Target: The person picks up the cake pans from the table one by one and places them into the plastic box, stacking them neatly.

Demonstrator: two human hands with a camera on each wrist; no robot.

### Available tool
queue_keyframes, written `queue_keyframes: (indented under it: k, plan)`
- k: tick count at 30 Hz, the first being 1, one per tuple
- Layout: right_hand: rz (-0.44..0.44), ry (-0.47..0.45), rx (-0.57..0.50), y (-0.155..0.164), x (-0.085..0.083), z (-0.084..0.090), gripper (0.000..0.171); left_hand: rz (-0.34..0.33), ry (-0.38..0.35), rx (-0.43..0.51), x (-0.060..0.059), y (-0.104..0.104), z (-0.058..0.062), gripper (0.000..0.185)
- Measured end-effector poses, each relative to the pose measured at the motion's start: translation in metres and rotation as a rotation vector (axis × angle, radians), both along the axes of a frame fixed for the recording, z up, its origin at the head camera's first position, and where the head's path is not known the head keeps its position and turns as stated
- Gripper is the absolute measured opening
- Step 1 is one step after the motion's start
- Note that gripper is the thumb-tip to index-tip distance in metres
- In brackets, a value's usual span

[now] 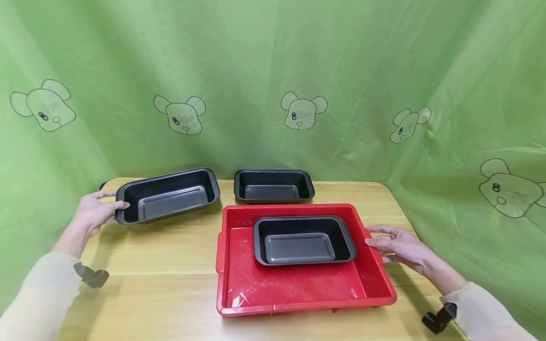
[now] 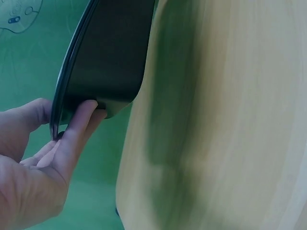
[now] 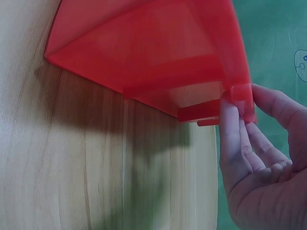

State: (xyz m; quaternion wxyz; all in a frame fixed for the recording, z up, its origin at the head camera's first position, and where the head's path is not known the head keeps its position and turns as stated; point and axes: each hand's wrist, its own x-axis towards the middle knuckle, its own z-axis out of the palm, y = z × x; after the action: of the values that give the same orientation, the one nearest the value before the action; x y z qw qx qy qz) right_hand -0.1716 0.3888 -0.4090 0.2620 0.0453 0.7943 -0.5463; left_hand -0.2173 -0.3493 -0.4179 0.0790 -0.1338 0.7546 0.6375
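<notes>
My left hand [image 1: 95,210] pinches the left end of a black loaf pan [image 1: 172,196], thumb inside the rim and fingers beneath. In the left wrist view the pan [image 2: 110,52] is held above the table, over its own shadow. My right hand [image 1: 398,246] grips the right rim of a red plastic tray [image 1: 294,289]; in the right wrist view its thumb and fingers close about the tray's edge [image 3: 242,100]. Inside the tray lies a second loaf pan [image 1: 298,248], toward the back. Behind the tray stands a third loaf pan [image 1: 273,192].
The wooden table [image 1: 162,284] runs back to a green curtain [image 1: 247,71] printed with bear heads, which also hangs along both sides. The third pan stands near the table's back edge, close to the tray's rear rim.
</notes>
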Motion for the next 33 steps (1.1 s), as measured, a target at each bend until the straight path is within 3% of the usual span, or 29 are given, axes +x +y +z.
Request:
queue_keyframes:
  k: [12,20,28,30,33]
  plan:
    - [-0.013,-0.002,0.006,0.0,-0.001,-0.001,0.069,-0.016,0.011,-0.068,0.007,0.014,0.028,0.043]
    - [-0.009,-0.002,0.011,-0.001,-0.002,-0.002,0.068,-0.028,0.006,-0.092,0.01,0.026,0.042,0.074]
    - [0.004,0.007,0.004,-0.001,-0.001,-0.001,0.069,-0.042,0.032,-0.049,0.016,0.042,0.057,0.041]
    - [-0.001,0.003,0.004,-0.001,-0.002,-0.002,0.069,-0.051,0.044,-0.043,0.017,0.047,0.06,0.044]
    - [-0.003,0.002,0.001,0.0,-0.002,-0.004,0.067,-0.068,0.057,-0.029,0.018,0.056,0.065,0.062]
